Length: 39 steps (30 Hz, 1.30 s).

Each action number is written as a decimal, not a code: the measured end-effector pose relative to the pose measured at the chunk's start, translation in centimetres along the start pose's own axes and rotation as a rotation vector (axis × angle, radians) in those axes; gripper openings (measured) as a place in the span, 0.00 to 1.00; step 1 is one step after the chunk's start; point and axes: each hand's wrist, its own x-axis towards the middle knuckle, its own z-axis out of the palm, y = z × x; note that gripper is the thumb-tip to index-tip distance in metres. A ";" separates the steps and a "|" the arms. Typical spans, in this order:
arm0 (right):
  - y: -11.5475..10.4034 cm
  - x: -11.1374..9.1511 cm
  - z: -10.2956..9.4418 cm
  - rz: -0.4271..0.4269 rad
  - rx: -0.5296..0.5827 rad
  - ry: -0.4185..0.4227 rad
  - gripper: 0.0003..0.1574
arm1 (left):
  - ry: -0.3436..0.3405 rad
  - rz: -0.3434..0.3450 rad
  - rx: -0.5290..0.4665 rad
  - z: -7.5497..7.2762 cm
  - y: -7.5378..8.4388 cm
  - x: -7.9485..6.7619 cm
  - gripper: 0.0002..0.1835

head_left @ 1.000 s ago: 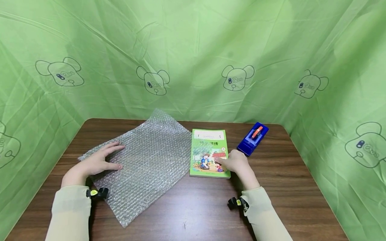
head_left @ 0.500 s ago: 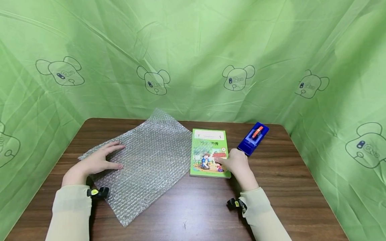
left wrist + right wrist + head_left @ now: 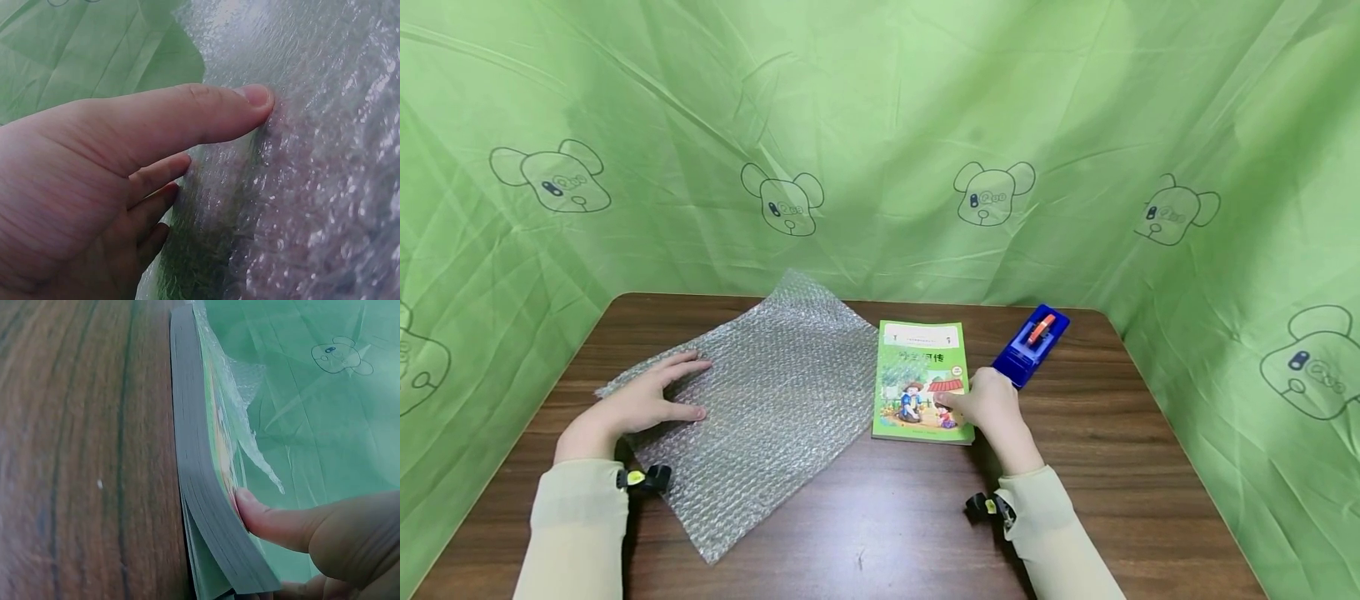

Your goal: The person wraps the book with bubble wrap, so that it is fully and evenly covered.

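Note:
A sheet of clear bubble wrap (image 3: pixel 782 400) lies on the left half of the table, one corner lifted toward the back. My left hand (image 3: pixel 643 402) rests on its left side with fingers spread; in the left wrist view the straight thumb (image 3: pixel 206 112) lies against the bubbles. Right beside the sheet is a green paperback book (image 3: pixel 917 417) with a farm scene on its cover. My right hand (image 3: pixel 988 404) pinches the book's right edge, thumb on the cover. The right wrist view shows the page block (image 3: pixel 206 462) slightly fanned near that hand; the other fingers are mostly hidden.
A blue tape dispenser (image 3: pixel 1028 346) with an orange wheel stands just behind and right of my right hand. Green cloth walls (image 3: pixel 880 150) with mouse-like drawings enclose the back and sides of the brown wooden table (image 3: pixel 880 533).

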 end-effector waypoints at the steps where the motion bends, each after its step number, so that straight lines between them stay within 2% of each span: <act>1: 0.0 0.1 0.0 0.016 0.014 -0.017 0.39 | 0.002 0.001 0.001 0.0 -0.1 0.0 0.48; 8: 0.3 0.4 -0.2 0.104 0.076 -0.104 0.36 | 0.012 0.001 0.011 0.1 -0.2 -0.1 0.48; 16: 0.4 0.1 -0.1 0.035 0.038 -0.060 0.41 | 0.011 0.016 -0.002 0.1 0.0 -0.3 0.48; 18: 0.4 0.1 -0.1 0.043 0.043 -0.058 0.41 | 0.010 0.014 -0.006 0.1 0.0 -0.3 0.48; 24: 0.7 0.3 -0.2 0.069 0.127 -0.109 0.41 | 0.011 0.013 -0.011 0.1 -0.2 -0.2 0.49; 29: 0.9 0.5 -0.2 0.087 0.232 -0.149 0.34 | 0.013 0.014 -0.012 0.1 -0.3 -0.3 0.49; 35: 0.5 0.4 -0.4 0.070 0.115 -0.123 0.41 | 0.015 0.010 0.003 0.1 -0.4 -0.3 0.48; 39: 0.5 0.3 -0.8 0.089 0.089 -0.133 0.39 | 0.011 0.011 0.000 0.1 -0.3 -0.2 0.49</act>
